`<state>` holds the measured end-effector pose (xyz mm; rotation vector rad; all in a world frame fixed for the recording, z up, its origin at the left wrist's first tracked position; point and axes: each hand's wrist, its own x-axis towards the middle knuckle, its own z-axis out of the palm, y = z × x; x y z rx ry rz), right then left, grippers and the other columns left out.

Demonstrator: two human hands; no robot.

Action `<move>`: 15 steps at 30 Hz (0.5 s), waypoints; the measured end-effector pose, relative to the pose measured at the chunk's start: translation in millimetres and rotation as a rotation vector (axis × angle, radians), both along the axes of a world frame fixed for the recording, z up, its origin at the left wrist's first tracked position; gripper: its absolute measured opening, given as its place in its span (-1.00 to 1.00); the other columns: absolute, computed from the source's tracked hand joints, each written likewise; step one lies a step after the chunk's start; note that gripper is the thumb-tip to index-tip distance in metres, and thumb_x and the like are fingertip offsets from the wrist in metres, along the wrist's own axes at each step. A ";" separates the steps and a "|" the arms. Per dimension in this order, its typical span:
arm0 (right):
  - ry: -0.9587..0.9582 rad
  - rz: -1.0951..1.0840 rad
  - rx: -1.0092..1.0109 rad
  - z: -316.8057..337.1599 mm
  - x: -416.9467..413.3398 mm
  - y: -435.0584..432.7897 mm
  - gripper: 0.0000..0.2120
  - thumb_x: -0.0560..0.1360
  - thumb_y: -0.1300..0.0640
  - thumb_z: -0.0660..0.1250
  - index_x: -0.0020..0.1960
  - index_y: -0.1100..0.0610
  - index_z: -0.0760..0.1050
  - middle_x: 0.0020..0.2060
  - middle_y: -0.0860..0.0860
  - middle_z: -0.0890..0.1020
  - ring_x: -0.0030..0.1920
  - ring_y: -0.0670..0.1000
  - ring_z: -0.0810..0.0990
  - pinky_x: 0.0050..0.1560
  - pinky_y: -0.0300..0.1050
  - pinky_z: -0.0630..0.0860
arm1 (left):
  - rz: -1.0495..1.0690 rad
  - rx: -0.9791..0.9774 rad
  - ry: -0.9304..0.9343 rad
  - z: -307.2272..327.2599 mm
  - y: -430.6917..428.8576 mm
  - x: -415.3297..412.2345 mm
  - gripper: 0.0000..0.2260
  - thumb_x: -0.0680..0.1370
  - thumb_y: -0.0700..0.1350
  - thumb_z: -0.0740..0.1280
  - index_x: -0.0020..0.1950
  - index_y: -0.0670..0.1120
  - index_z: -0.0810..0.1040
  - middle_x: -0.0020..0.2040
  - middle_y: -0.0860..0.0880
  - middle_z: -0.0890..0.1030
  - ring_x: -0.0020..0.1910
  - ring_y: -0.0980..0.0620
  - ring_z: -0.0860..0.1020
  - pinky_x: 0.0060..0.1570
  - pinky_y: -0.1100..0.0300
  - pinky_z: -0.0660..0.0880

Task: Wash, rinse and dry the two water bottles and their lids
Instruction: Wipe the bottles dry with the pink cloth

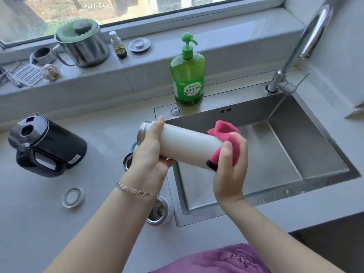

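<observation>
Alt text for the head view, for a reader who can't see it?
A person holds a white water bottle on its side over the left edge of a sink, left hand gripping near its metal mouth, right hand pressing a pink cloth round its base. A green soap bottle stands behind the sink; a black kettle sits on the counter.

The grey counter [59, 233] bears a black kettle [47, 144]; a round white lid [73, 197]; a steel-rimmed bottle [157, 210].

Left hand [151, 152] grips white bottle [189, 146] near open mouth, sideways over sink [315, 146] edge. Right hand [230, 166] wraps pink cloth [226, 134] round base. Lid [73, 197] on worktop [49, 223].
</observation>
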<state>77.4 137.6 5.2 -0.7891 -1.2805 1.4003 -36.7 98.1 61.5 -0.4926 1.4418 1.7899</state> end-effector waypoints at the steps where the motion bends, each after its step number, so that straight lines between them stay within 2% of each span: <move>1: -0.016 0.087 -0.036 3.0 3.1 0.6 -0.72 0.48 0.06 0.12 0.01 0.22 0.47 0.14 0.00 0.56 0.10 -0.07 0.54 -0.21 -0.21 0.51 | 0.023 -0.006 0.038 -0.6 -0.9 -1.5 -0.69 0.37 -0.06 0.49 -0.06 -0.09 0.41 -0.06 -0.11 0.55 -0.14 -0.04 0.56 -0.19 -0.05 0.57; 3: -0.074 0.256 -0.267 6.8 9.1 11.7 -0.74 0.49 0.03 0.16 0.00 0.15 0.54 0.04 -0.10 0.63 0.03 -0.11 0.57 -0.23 -0.27 0.50 | -0.003 0.038 0.165 1.6 -7.2 -0.6 -0.74 0.36 -0.11 0.48 -0.08 -0.06 0.44 -0.11 -0.06 0.57 -0.19 0.02 0.57 -0.27 0.09 0.55; 4: -0.176 0.354 -0.388 5.8 11.7 19.7 -0.75 0.52 0.03 0.18 -0.01 0.14 0.56 -0.04 -0.09 0.66 -0.05 -0.07 0.59 -0.23 -0.28 0.49 | -0.034 0.090 0.239 4.4 -10.8 2.2 -0.70 0.31 -0.14 0.51 -0.07 -0.05 0.46 -0.14 -0.04 0.58 -0.21 0.04 0.57 -0.28 0.14 0.55; 6: -0.425 0.600 -0.611 7.3 14.0 32.2 -0.66 0.57 -0.03 0.15 -0.02 0.18 0.59 -0.17 0.05 0.65 -0.16 0.05 0.58 -0.17 -0.18 0.47 | -0.135 0.177 0.384 7.1 -15.4 8.3 -0.59 0.18 -0.22 0.54 -0.04 -0.07 0.51 -0.19 -0.01 0.61 -0.25 0.08 0.59 -0.31 0.21 0.55; 8: -0.526 0.633 -0.665 9.5 12.9 31.7 -0.62 0.55 -0.09 0.12 -0.20 0.11 0.58 -0.30 0.06 0.60 -0.22 0.07 0.53 -0.14 -0.08 0.41 | -0.224 0.196 0.483 7.1 -15.3 13.0 -0.59 0.14 -0.20 0.51 -0.05 -0.09 0.53 -0.24 0.02 0.63 -0.30 0.11 0.60 -0.33 0.24 0.54; 9: -0.555 0.577 -0.565 9.7 11.4 26.8 -0.59 0.54 -0.13 0.09 -0.28 0.07 0.54 -0.35 0.02 0.57 -0.24 0.06 0.50 -0.16 -0.07 0.38 | -0.231 0.190 0.504 6.0 -14.1 13.1 -0.60 0.13 -0.21 0.52 -0.07 -0.10 0.54 -0.26 0.02 0.63 -0.31 0.11 0.60 -0.33 0.24 0.53; 10: -0.613 0.493 -0.366 5.7 10.1 18.2 -0.57 0.51 -0.17 0.02 -0.25 0.04 0.53 -0.33 -0.02 0.56 -0.20 0.05 0.49 -0.14 -0.06 0.38 | -0.207 0.170 0.504 4.4 -12.3 11.8 -0.62 0.14 -0.22 0.53 -0.08 -0.10 0.54 -0.26 0.01 0.63 -0.32 0.11 0.59 -0.32 0.23 0.53; 11: -0.708 0.406 -0.106 3.8 8.4 5.1 -0.54 0.48 -0.20 -0.05 -0.10 -0.01 0.56 -0.22 -0.04 0.58 -0.11 0.04 0.50 -0.08 -0.05 0.40 | -0.164 0.150 0.478 2.4 -10.7 10.0 -0.64 0.18 -0.24 0.54 -0.09 -0.10 0.54 -0.26 0.00 0.63 -0.32 0.11 0.59 -0.32 0.22 0.53; 12: -0.813 0.314 0.156 3.5 6.5 -7.0 -0.50 0.48 -0.21 -0.09 0.13 -0.05 0.52 -0.07 -0.04 0.58 -0.01 0.02 0.48 0.01 -0.05 0.39 | -0.119 0.137 0.438 -0.6 -9.5 7.8 -0.66 0.22 -0.26 0.54 -0.08 -0.10 0.54 -0.24 -0.01 0.62 -0.31 0.10 0.59 -0.31 0.21 0.53; 13: -0.882 0.237 0.364 4.4 5.5 -15.9 -0.46 0.50 -0.19 -0.09 0.30 0.00 0.41 0.05 0.01 0.56 0.05 0.04 0.45 0.07 -0.03 0.35 | -0.084 0.126 0.400 -3.1 -9.0 6.0 -0.67 0.26 -0.26 0.54 -0.05 -0.11 0.53 -0.21 -0.02 0.61 -0.29 0.08 0.58 -0.29 0.20 0.52; 15: -0.930 0.229 0.570 -4.3 9.9 -16.9 -0.43 0.54 -0.19 -0.07 0.42 0.10 0.26 0.14 0.14 0.53 0.07 0.10 0.44 0.09 -0.02 0.32 | -0.045 0.117 0.355 -8.3 -9.7 3.5 -0.69 0.32 -0.26 0.50 -0.01 -0.12 0.51 -0.18 -0.04 0.59 -0.26 0.05 0.56 -0.26 0.18 0.52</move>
